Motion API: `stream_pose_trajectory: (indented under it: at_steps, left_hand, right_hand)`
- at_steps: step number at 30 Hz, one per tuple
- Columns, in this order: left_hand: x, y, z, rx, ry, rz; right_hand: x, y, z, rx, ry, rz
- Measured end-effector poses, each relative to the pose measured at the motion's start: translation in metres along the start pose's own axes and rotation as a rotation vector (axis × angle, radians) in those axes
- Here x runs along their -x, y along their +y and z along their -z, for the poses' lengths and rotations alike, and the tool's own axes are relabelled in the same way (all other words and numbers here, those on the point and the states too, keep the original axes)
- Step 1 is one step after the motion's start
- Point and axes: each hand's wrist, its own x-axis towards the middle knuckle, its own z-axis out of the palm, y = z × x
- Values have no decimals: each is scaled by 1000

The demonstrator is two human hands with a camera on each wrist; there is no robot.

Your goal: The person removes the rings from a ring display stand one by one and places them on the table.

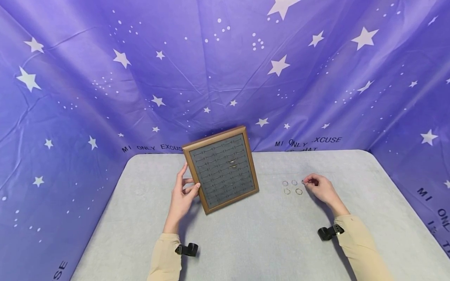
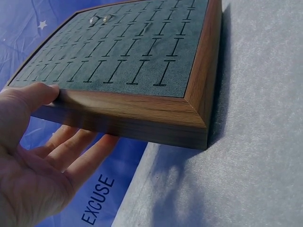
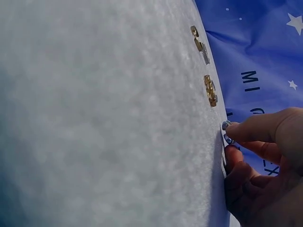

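Note:
My left hand [image 1: 181,199] grips the left edge of a wooden-framed ring display tray [image 1: 225,171], thumb on the front and fingers behind. The tray is tilted up, its dark grey slotted pad facing me. Two rings [image 1: 233,164] sit in its slots, right of the middle. On the right, my right hand [image 1: 320,189] pinches a silver ring [image 3: 227,132] between thumb and fingertips, at the table surface. Beside it lie several loose rings in two short rows, among them a gold-toned ring [image 1: 299,191] and a silver-toned ring [image 1: 294,182].
A light grey cloth covers the table [image 1: 246,234]. Behind and at both sides hangs a purple-blue curtain [image 1: 211,70] with white stars and lettering, meeting the table's back edge. Each wrist wears a black camera on a strap [image 1: 330,232].

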Motion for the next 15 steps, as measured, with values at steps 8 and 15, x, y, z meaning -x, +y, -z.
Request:
stream_pose_trajectory:
  at_steps: [8, 15]
  left_hand:
    - [0, 0, 0, 12, 0, 4]
    - [0, 1, 0, 3, -2, 4]
  right_hand:
    - [-1, 1, -1, 5, 0, 0]
    - [2, 1, 1, -34, 24, -13]
